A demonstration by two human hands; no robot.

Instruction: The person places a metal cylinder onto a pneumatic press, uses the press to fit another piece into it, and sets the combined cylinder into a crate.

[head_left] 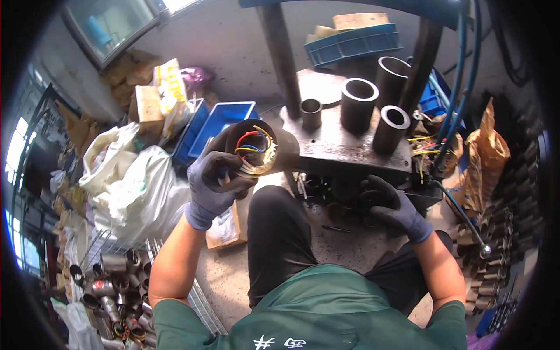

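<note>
"So, what are your hands doing?"

"My left hand [213, 178] has its gloved fingers wrapped on a dark pipe [287, 149], with the pipe's mouth facing me. Red, blue and yellow wires [251, 149] curl inside. My right hand [388, 204] is loose, its fingers apart and a bit bent, and I see nothing in it. It is near the front edge of the metal table [326, 144]."

"Which step is it?"

"I think I'm holding the pipe up to check the wires. Some bend close to its rim. My guess is the next move needs a steady left hand, and the right hand brought over to keep the wires tucked in."

"What's in the way?"

"Four thick tubes [358, 116] stand on the table, ahead of my right hand. A dark post [279, 58] rises beyond my left hand, so the pipe could bump it. Blue hoses [458, 99] hang off to the right of my right hand. Blue bins [234, 104] sit just past my left hand, and a big white sack [146, 184] slumps to its left."
</note>
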